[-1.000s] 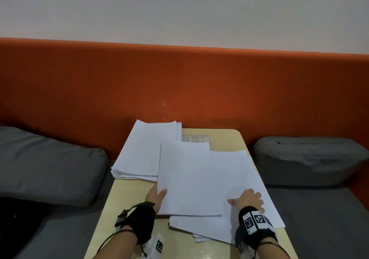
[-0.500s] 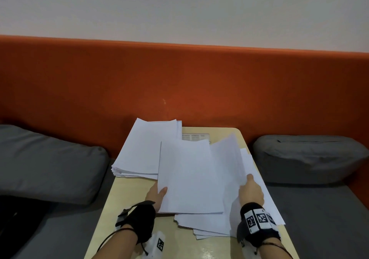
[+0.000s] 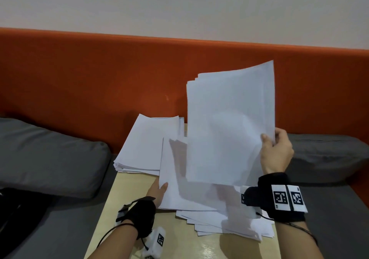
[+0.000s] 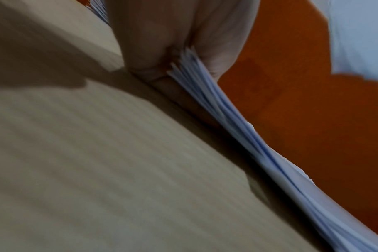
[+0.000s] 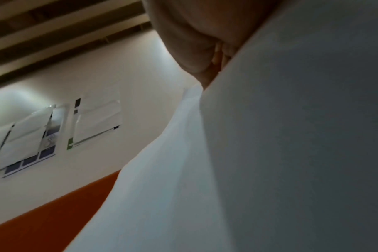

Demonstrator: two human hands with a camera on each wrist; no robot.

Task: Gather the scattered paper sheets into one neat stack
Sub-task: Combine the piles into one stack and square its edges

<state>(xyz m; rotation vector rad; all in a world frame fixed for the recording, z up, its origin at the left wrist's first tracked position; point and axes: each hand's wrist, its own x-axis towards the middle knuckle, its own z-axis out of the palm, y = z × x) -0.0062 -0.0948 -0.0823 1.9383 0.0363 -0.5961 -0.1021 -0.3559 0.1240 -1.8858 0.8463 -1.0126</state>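
My right hand (image 3: 274,148) pinches the right edge of a bundle of white sheets (image 3: 229,126) and holds it upright above the wooden table (image 3: 127,214); the right wrist view shows the same sheets (image 5: 291,153) close up. My left hand (image 3: 157,192) grips the left edge of a small stack (image 3: 173,188) lying in the middle, thumb on top. In the left wrist view that stack's edge (image 4: 227,109) sits between thumb and fingers. More loose sheets (image 3: 229,226) are fanned out near the front right. A thicker stack (image 3: 149,144) lies at the back left.
The table is narrow, with grey seat cushions (image 3: 50,158) on the left and on the right (image 3: 327,154). An orange padded backrest (image 3: 99,74) rises behind it. Bare tabletop shows at the front left.
My right hand has taken hold of several sheets on the right side and lifted them from flat to upright. The left hand has stayed at the middle stack's edge.
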